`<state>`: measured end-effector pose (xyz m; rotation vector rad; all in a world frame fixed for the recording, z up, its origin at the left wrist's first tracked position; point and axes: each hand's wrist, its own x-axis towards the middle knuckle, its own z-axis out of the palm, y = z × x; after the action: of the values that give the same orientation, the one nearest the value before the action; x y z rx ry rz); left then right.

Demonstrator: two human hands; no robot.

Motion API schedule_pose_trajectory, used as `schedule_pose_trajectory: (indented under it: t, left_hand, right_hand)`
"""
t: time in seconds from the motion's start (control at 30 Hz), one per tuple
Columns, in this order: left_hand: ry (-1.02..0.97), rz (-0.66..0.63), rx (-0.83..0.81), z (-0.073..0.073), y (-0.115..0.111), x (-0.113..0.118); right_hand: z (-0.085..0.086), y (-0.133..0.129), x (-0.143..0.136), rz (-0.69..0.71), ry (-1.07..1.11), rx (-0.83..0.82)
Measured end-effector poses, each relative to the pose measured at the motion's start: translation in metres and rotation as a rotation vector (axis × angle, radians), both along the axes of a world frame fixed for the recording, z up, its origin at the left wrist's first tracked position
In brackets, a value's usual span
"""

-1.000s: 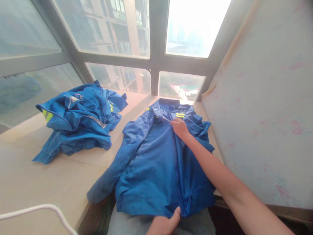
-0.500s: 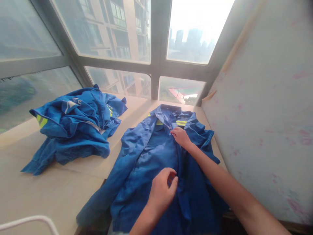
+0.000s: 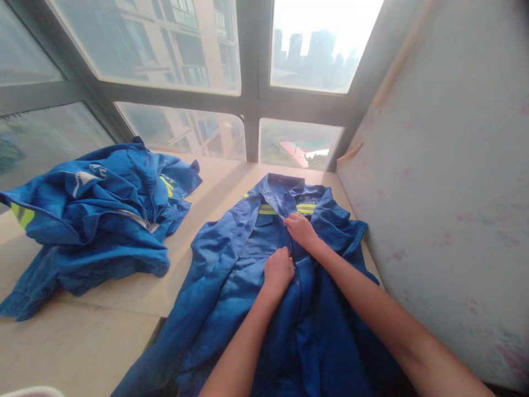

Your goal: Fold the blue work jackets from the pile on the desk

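Note:
A blue work jacket (image 3: 235,278) with yellow-green reflective bands lies front up, its collar pointing at the window. My right hand (image 3: 301,229) pinches the front opening edge at chest height, just below the collar. Slightly lower on the same opening, my left hand (image 3: 280,270) is closed on the jacket's front edge, its fingertips partly hidden. Whether either hand has hold of a zip pull cannot be made out. The jacket's lower part runs toward me under my forearms.
On the left of the pale ledge (image 3: 111,336), a second blue jacket (image 3: 103,220) lies crumpled. Framed windows (image 3: 177,129) rise behind, and a patterned wall (image 3: 438,220) borders the right side. Part of a white curved object (image 3: 39,392) shows at the bottom left.
My left hand has moved up the jacket front and closed on its edge, where before it hovered with curled, parted fingers. My right hand keeps its pinch. The view has shifted slightly.

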<state>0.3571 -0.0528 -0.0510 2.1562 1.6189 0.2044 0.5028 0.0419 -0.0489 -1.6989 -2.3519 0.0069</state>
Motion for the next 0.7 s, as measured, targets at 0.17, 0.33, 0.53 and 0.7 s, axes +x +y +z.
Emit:
schedule_pose_trajectory:
  t: [0.17,0.33,0.53,0.7]
  left_hand:
    - [0.027,-0.032,-0.046,0.003,-0.023,-0.009]
    - [0.056,-0.039,-0.099,0.006,-0.041,-0.012]
    - [0.011,-0.018,-0.114,0.006,-0.043,-0.014]
    - [-0.011,-0.013,-0.117,0.005,-0.040,-0.016]
  right_hand:
    - [0.008,0.047,0.004,-0.089,-0.024,0.010]
    - [0.013,0.083,0.011,-0.136,0.020,0.026]
    - [0.000,0.082,0.016,-0.175,0.091,0.014]
    - [-0.015,0.052,0.025,-0.190,0.162,-0.019]
